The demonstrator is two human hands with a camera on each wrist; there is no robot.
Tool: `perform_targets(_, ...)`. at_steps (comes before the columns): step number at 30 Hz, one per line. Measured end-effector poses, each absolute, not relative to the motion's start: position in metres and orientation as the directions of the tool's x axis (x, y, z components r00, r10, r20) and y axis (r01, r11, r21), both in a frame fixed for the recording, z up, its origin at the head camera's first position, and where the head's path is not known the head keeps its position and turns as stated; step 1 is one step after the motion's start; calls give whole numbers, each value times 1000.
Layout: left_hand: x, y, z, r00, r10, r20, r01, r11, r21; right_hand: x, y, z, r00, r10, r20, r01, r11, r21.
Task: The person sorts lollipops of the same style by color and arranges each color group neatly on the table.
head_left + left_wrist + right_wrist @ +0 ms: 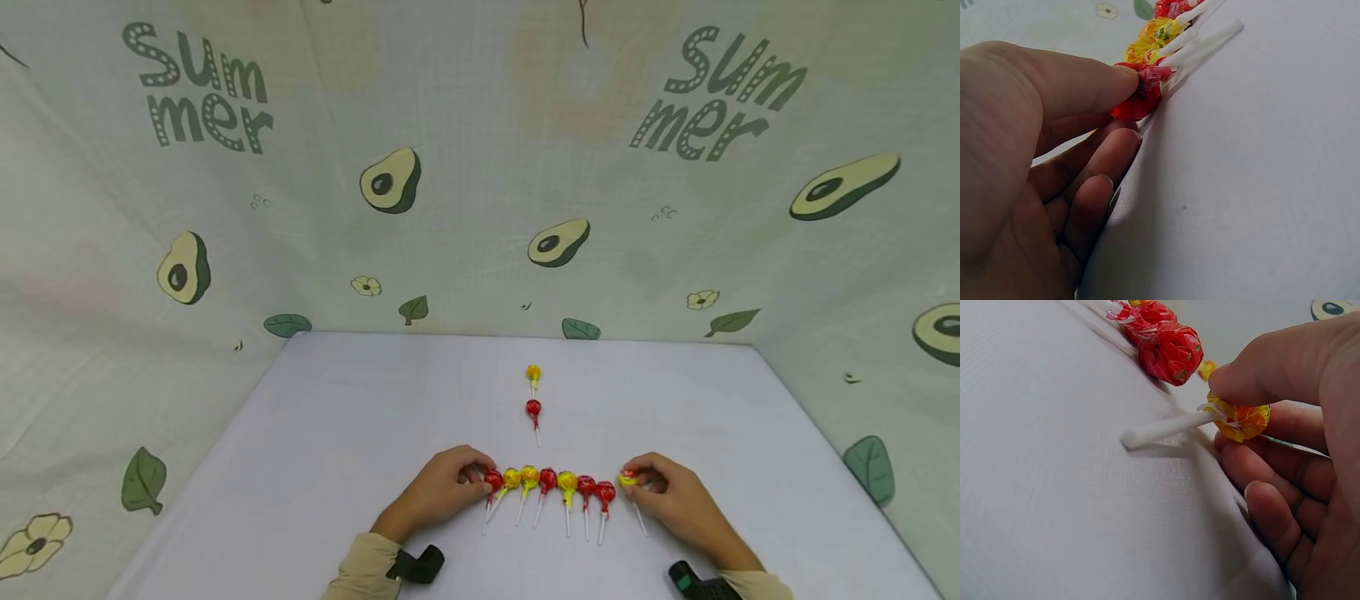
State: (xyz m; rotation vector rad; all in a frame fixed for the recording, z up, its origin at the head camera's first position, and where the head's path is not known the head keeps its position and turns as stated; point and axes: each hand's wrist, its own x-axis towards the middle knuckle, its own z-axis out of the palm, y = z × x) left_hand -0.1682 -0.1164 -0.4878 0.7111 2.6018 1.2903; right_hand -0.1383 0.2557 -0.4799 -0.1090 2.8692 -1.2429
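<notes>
The left hand [444, 490] pinches the row's left-end red lollipop [492, 478] with thumb and bent fingers, seemingly to steady it. The right hand [681, 498] pinches a yellow lollipop [1250, 424] by its head, apart from the row [548, 480], presumably keeping its stick free to point, like the others, toward the tabletop's [360, 408] near edge. Two more [533, 407] lie nearer the far edge.
</notes>
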Motion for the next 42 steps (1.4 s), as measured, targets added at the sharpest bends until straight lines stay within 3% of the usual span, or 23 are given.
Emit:
perform_targets(21, -165, -116, -484, -875, 479, 77, 355, 525, 774, -140, 253, -485, -999, -31, 44, -53, 686, -726)
perform_targets(42, -168, -115, -489, -875, 476, 85, 365, 535, 762, -140, 263, -484, -987, -55, 152, -156, 582, -798)
